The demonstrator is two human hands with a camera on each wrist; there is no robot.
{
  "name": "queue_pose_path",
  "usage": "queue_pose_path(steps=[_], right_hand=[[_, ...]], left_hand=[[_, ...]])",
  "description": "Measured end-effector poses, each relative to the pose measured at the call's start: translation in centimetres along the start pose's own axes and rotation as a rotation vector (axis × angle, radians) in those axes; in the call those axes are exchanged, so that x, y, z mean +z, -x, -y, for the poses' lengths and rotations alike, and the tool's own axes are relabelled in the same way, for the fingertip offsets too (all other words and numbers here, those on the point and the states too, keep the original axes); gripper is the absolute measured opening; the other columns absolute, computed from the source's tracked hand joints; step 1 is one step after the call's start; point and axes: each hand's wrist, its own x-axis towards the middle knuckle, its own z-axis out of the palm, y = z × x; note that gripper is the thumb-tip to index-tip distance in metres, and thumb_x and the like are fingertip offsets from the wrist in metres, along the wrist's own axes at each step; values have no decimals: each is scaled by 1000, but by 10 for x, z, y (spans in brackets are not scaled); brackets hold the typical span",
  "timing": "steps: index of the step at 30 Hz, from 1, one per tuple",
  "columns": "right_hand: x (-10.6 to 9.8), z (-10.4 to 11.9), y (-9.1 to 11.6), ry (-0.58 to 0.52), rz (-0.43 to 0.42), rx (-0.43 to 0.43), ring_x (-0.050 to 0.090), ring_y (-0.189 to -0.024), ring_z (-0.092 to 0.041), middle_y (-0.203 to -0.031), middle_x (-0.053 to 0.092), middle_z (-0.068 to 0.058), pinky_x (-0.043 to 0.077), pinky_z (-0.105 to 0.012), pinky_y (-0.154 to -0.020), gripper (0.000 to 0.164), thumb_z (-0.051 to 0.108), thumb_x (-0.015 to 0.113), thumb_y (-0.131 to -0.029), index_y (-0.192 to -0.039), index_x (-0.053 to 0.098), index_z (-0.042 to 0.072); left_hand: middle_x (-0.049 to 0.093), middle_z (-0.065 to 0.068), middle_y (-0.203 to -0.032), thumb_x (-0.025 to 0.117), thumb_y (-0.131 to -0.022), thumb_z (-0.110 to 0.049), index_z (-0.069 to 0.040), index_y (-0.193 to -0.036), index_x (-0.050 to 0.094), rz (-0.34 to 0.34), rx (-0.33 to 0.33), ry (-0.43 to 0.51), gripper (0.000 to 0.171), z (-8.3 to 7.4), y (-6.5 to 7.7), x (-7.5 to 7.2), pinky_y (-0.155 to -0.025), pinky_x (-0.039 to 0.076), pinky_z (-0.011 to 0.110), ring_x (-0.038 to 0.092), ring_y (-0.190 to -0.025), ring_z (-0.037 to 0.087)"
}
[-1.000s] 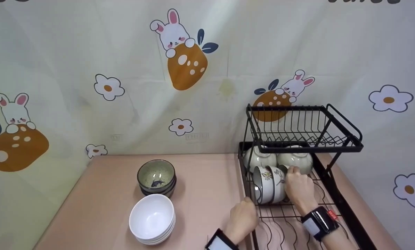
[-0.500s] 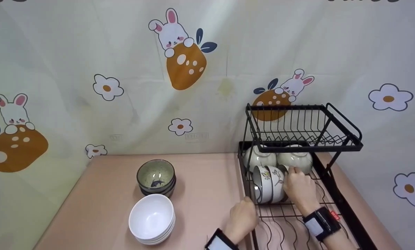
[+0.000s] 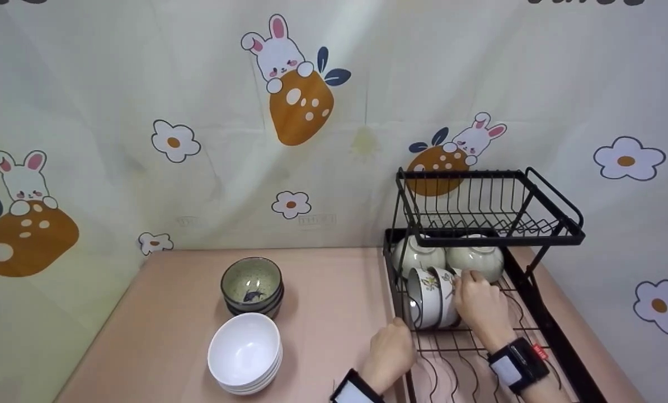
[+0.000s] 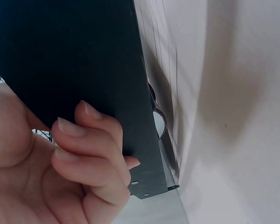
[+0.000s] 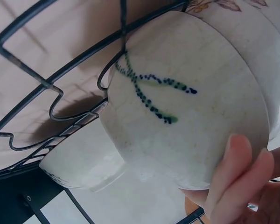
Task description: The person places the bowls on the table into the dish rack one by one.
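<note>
In the head view my left hand (image 3: 393, 348) grips the left side of a black dish rack (image 3: 546, 319). Its curled fingers (image 4: 91, 144) hold the dark side panel (image 4: 84, 70) in the left wrist view. My right hand (image 3: 482, 305) is inside the lower tier, at a row of bowls on edge. The right wrist view shows its fingers (image 5: 238, 172) holding a white bowl with a blue-green sprig (image 5: 186, 107). That bowl is mostly hidden by my hand in the head view. Left of it stand flower-patterned bowls (image 3: 430, 296), also on edge.
Two pale bowls lie upside down at the rack's back, one on the left (image 3: 420, 256), one on the right (image 3: 475, 260). The wire upper basket (image 3: 490, 207) overhangs them. On the pink table (image 3: 334, 291) stand stacks of green bowls (image 3: 252, 285) and white bowls (image 3: 244, 352).
My right hand has shifted slightly left against the row of bowls. The flower-patterned bowls rocked a little at the half-second mark. My left hand keeps its grip on the rack.
</note>
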Motion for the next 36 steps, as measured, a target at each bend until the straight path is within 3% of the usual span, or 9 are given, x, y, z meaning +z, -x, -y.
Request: queue_pose_path(steps=[4, 10, 15, 25, 31, 36], right_hand=[[-4, 0, 1, -32, -6, 10, 61, -57, -51, -90, 68, -26, 49, -58, -46, 17, 10, 59, -98, -91, 61, -6], [-12, 4, 2, -55, -107, -21, 61, -56, -51, -91, 70, -26, 49, -59, -47, 15, 8, 62, -96, -96, 67, -6], [-19, 9, 6, -82, -126, 37, 62, -65, -56, -95, 71, -27, 49, -65, -53, 19, 9, 62, -96, -105, 70, -6], [-24, 10, 15, -124, -176, 49, 63, -63, -54, -83, 69, -22, 48, -65, -53, 10, 3, 65, -91, -92, 70, -5], [-27, 11, 17, -88, -94, 37, 60, -54, -48, -68, 64, -20, 44, -58, -46, 15, 3, 66, -89, -75, 61, -1], [-28, 12, 17, -80, 56, -25, 54, -44, -32, -56, 56, -9, 41, -46, -39, 25, 5, 69, -88, -67, 57, 7]], left_hand=[[64, 15, -78, 78, -80, -4, 12, -116, 61, 6, -12, 11, 43, -1, 0, 0, -62, 56, 35, 66, -67, 27], [64, 16, -78, 79, -79, -6, 12, -114, 62, -9, 3, -24, 42, 0, -1, 0, -64, 57, 36, 67, -69, 29], [63, 14, -73, 80, -77, -6, 9, -107, 62, -35, 7, -41, 38, 0, 0, 1, -61, 56, 36, 67, -65, 28], [63, 13, -72, 79, -78, -5, 6, -105, 62, -24, -9, -39, 34, 0, -1, 1, -59, 56, 35, 66, -63, 27], [62, 11, -75, 81, -78, -7, 3, -101, 61, 14, -18, 2, 32, 0, 0, -2, -63, 56, 35, 65, -67, 26], [62, 10, -73, 73, -86, -10, 3, -95, 63, 14, 45, -22, 18, 2, 4, -11, -61, 55, 35, 65, -65, 26]])
